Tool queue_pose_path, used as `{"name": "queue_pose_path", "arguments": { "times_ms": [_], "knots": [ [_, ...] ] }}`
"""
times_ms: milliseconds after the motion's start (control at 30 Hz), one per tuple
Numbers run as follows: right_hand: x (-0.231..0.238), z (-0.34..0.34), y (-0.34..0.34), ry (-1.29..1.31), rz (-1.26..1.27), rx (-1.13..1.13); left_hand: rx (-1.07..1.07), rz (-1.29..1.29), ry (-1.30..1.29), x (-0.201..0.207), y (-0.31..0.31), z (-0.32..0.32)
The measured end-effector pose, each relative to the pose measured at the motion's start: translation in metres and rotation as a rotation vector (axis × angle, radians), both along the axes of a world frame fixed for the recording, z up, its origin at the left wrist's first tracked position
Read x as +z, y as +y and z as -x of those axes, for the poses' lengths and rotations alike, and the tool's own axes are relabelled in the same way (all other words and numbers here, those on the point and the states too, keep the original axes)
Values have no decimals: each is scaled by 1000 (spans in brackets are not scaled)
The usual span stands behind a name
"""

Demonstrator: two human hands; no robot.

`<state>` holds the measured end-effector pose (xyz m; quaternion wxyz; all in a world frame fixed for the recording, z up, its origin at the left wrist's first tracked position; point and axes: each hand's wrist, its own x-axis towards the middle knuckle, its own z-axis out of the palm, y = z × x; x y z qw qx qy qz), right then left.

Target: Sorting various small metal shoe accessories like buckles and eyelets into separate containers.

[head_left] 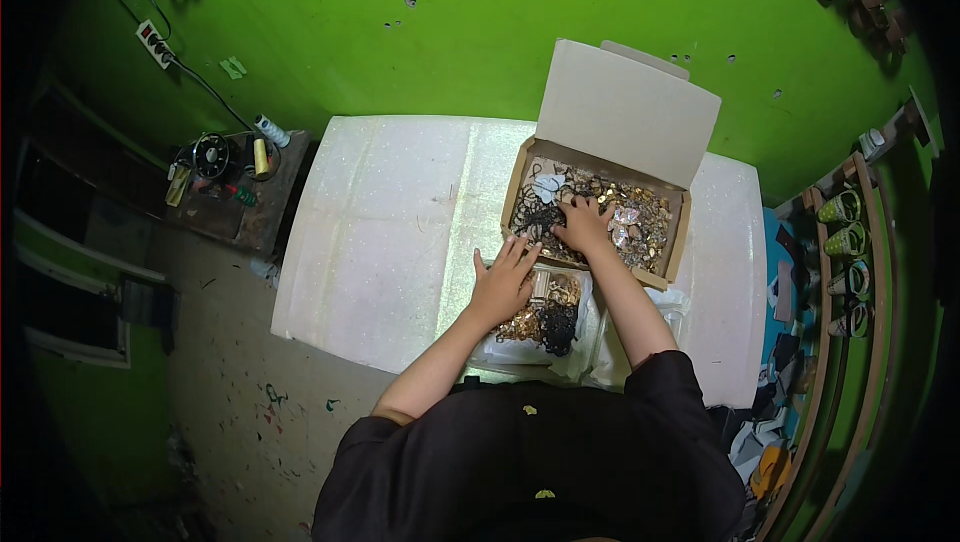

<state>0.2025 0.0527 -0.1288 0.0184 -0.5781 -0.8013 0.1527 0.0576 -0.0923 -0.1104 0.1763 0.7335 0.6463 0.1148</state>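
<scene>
A brown cardboard box (682, 234) sits right of the middle of the frame on the white tabletop (370, 232), its lid (630, 107) up. It is full of shiny bits (645, 214) and black bits (540, 219). The right hand (588, 227) dips its bent fingers in; I cannot tell if it grips anything. The left hand (503, 285) is open, fingers spread, at the box's near edge, above a tray (515, 352) of gold and black pieces.

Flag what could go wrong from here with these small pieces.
1. The right hand is among loose small pieces in the open box; stirring them might flick some over its low walls.
2. The tray of gold and black pieces sits close to the person's body, so a bump could spill it.
</scene>
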Motion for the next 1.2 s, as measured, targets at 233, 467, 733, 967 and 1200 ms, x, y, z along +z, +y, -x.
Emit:
{"name": "queue_pose_path", "arguments": {
  "times_ms": [233,467,733,967,1200],
  "knots": [
    [-13,-6,-2,45,-68,70,21,3,-7,-3,3,2],
    [-18,-7,-17,432,-164,-130,12,13,-33,-2,-2,1],
    [26,-25,-35,685,-393,-236,24,0,-22,-2,-2,1],
    [98,-37,-66,784,-391,-158,74,37,-196,8,4,-1],
    [113,-43,-114,838,-138,-6,43,-156,-863,53,-13,-19]
  ]
}}
